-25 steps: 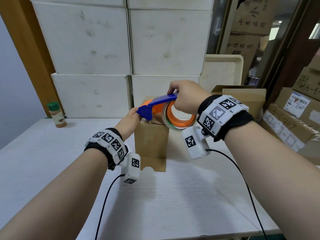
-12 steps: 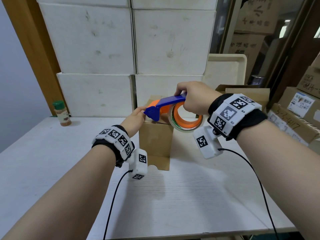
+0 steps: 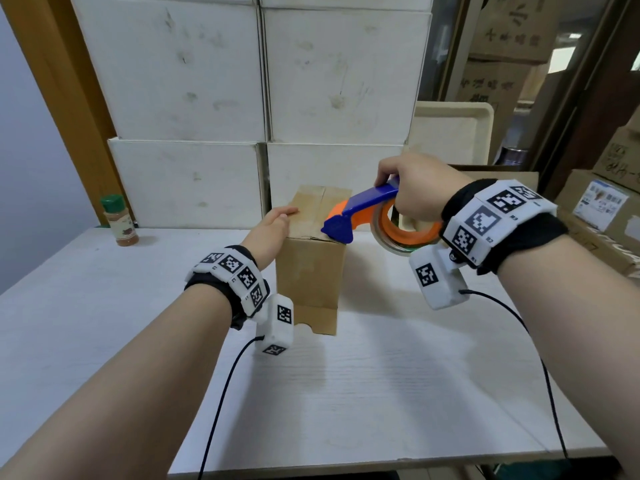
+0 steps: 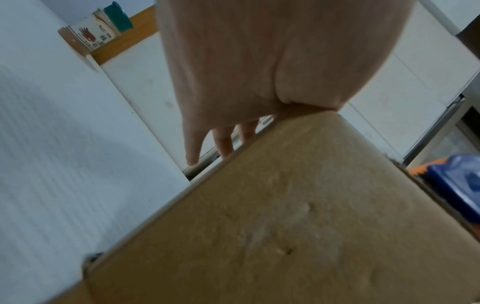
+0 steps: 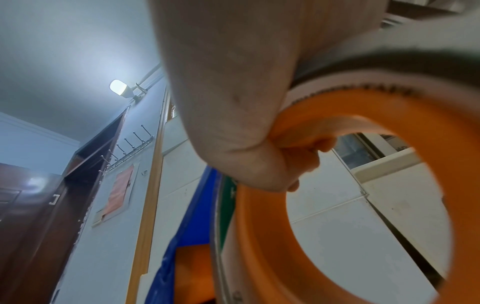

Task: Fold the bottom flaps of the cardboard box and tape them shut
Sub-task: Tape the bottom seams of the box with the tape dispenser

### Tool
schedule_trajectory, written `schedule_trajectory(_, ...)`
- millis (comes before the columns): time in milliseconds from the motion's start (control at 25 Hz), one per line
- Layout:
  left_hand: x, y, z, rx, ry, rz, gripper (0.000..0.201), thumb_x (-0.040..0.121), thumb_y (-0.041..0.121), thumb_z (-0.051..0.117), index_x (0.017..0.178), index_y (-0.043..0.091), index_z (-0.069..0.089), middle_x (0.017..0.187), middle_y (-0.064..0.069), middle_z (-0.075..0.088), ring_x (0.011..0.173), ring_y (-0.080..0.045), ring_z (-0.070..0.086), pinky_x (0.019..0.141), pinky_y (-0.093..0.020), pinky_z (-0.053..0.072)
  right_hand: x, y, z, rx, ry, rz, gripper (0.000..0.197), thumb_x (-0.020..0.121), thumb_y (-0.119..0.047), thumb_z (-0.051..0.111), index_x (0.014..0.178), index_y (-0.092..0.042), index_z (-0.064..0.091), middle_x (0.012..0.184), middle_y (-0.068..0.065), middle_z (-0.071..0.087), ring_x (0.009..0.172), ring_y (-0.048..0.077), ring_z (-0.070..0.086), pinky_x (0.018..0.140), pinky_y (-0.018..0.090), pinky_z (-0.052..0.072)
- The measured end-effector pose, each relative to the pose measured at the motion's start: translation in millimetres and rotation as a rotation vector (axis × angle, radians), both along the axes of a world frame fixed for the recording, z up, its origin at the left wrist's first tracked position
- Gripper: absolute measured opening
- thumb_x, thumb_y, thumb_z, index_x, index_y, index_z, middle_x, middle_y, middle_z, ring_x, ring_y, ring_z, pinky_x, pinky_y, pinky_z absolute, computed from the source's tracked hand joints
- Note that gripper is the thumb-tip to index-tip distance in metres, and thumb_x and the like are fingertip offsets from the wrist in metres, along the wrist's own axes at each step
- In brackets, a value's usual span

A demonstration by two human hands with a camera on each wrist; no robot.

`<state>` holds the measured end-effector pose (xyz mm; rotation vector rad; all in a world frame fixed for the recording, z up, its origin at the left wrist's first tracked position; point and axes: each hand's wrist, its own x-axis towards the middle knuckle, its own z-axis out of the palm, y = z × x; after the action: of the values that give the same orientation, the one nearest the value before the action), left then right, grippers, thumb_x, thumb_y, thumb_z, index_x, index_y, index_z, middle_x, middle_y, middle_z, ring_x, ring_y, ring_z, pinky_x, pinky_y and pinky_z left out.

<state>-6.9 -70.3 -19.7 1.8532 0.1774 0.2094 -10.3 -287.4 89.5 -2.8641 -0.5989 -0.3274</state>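
A small brown cardboard box (image 3: 310, 271) stands upright on the white table (image 3: 381, 393), its folded flaps on top with a seam down the middle. My left hand (image 3: 273, 225) lies flat on the left top flap, and in the left wrist view its fingers (image 4: 223, 144) hang over the box's (image 4: 259, 226) far edge. My right hand (image 3: 412, 188) grips a blue and orange tape dispenser (image 3: 360, 211) with its tape roll (image 3: 398, 233). The dispenser's blue nose rests at the box's near right top edge. In the right wrist view my fingers curl through the orange roll core (image 5: 259, 226).
Stacked white boxes (image 3: 242, 98) form a wall behind the table. A green-capped spice jar (image 3: 117, 220) stands at the back left. Brown cartons (image 3: 606, 209) and a beige tray (image 3: 453, 133) are at the right. Wrist-camera cables trail toward the table's front edge.
The dispenser has moved right and toward me across the box top, from its left side to the near right edge. My left hand now lies flat on the left flap.
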Motion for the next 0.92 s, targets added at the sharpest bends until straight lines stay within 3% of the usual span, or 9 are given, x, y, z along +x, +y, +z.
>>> schedule_trajectory(80, -1.8, 1.7, 0.7, 0.039, -0.011, -0.018, 0.038, 0.101, 0.024, 0.026, 0.126, 0.028, 0.054, 0.098, 0.003, 0.054, 0.081, -0.01, 0.049, 0.075, -0.022, 0.039, -1.1, -0.7, -0.3, 0.0, -0.006, 0.003, 0.034, 0.087, 0.001, 0.048, 0.107, -0.023, 0.059, 0.1, -0.001, 0.051, 0.091, 0.021, 0.053, 0.076, 0.032, 0.045)
schedule_trajectory(200, -1.7, 11.2, 1.2, 0.071, -0.009, -0.026, 0.037, 0.1, 0.027, 0.028, 0.125, 0.032, 0.055, 0.13, -0.002, 0.054, 0.115, -0.021, 0.052, 0.101, -0.029, 0.039, -2.9, 0.3, -1.6, 0.004, -0.002, 0.01, 0.032, 0.088, 0.0, 0.046, 0.107, -0.022, 0.059, 0.1, 0.0, 0.05, 0.09, 0.021, 0.052, 0.075, 0.031, 0.043)
schedule_trajectory(320, -0.4, 22.1, 3.2, 0.13, 0.019, -0.043, 0.036, 0.1, 0.028, 0.03, 0.125, 0.036, 0.055, 0.138, 0.003, 0.048, 0.13, -0.016, 0.044, 0.113, -0.036, 0.034, -3.2, 4.1, -1.9, 0.015, -0.015, 0.018, 0.031, 0.089, 0.0, 0.046, 0.107, -0.022, 0.058, 0.101, 0.0, 0.05, 0.089, 0.021, 0.052, 0.074, 0.031, 0.043)
schedule_trajectory(440, 2.5, 31.6, 7.7, 0.202, 0.023, -0.048, 0.035, 0.1, 0.026, 0.034, 0.126, 0.033, 0.055, 0.136, 0.002, 0.052, 0.125, -0.016, 0.048, 0.112, -0.036, 0.035, -1.4, 8.8, -1.2, 0.02, -0.02, 0.025, 0.032, 0.087, 0.001, 0.048, 0.108, -0.021, 0.058, 0.101, 0.001, 0.05, 0.09, 0.022, 0.053, 0.075, 0.031, 0.044)
schedule_trajectory(520, 3.7, 35.0, 10.8, 0.234, 0.009, -0.046, 0.033, 0.099, 0.025, 0.036, 0.125, 0.03, 0.057, 0.128, -0.003, 0.058, 0.11, -0.016, 0.054, 0.107, -0.034, 0.041, -0.9, 11.4, -1.2, 0.025, -0.011, 0.021, 0.033, 0.087, 0.001, 0.048, 0.109, -0.021, 0.057, 0.103, 0.001, 0.051, 0.092, 0.022, 0.053, 0.075, 0.031, 0.044)
schedule_trajectory(600, 5.3, 37.0, 13.9, 0.289, -0.01, -0.044, 0.032, 0.099, 0.024, 0.037, 0.123, 0.028, 0.059, 0.113, -0.006, 0.062, 0.094, -0.016, 0.054, 0.089, -0.026, 0.047, -1.1, 13.7, -1.8, 0.026, -0.013, 0.021, 0.032, 0.087, 0.001, 0.047, 0.108, -0.022, 0.057, 0.103, 0.001, 0.05, 0.091, 0.022, 0.052, 0.075, 0.031, 0.043)
schedule_trajectory(680, 6.3, 40.0, 17.3, 0.355, -0.018, -0.034, 0.032, 0.097, 0.018, 0.04, 0.121, 0.024, 0.061, 0.105, -0.005, 0.063, 0.088, -0.017, 0.053, 0.073, -0.019, 0.044, -2.0, 14.0, -1.9, 0.026, -0.016, 0.018, 0.031, 0.087, 0.0, 0.048, 0.107, -0.022, 0.057, 0.102, 0.0, 0.05, 0.09, 0.02, 0.051, 0.075, 0.03, 0.043)
schedule_trajectory(800, 7.3, 44.7, 17.5, 0.408, 0.012, -0.002, 0.041, 0.089, -0.002, 0.039, 0.114, 0.02, 0.064, 0.119, -0.005, 0.064, 0.093, -0.017, 0.056, 0.073, -0.022, 0.044, -2.5, 9.0, -2.2, 0.015, -0.006, 0.0, 0.031, 0.086, 0.0, 0.048, 0.106, -0.022, 0.057, 0.101, 0.0, 0.051, 0.088, 0.02, 0.051, 0.073, 0.03, 0.043)
schedule_trajectory(920, 3.9, 28.5, 21.5, 0.363, -0.031, 0.069, 0.05, 0.085, -0.007, 0.034, 0.12, 0.016, 0.061, 0.126, -0.007, 0.059, 0.109, -0.021, 0.057, 0.077, -0.025, 0.046, -3.5, 4.1, -4.4, 0.038, 0.025, -0.026, 0.035, 0.084, 0.002, 0.048, 0.107, -0.023, 0.057, 0.101, 0.0, 0.051, 0.088, 0.02, 0.051, 0.07, 0.03, 0.041)
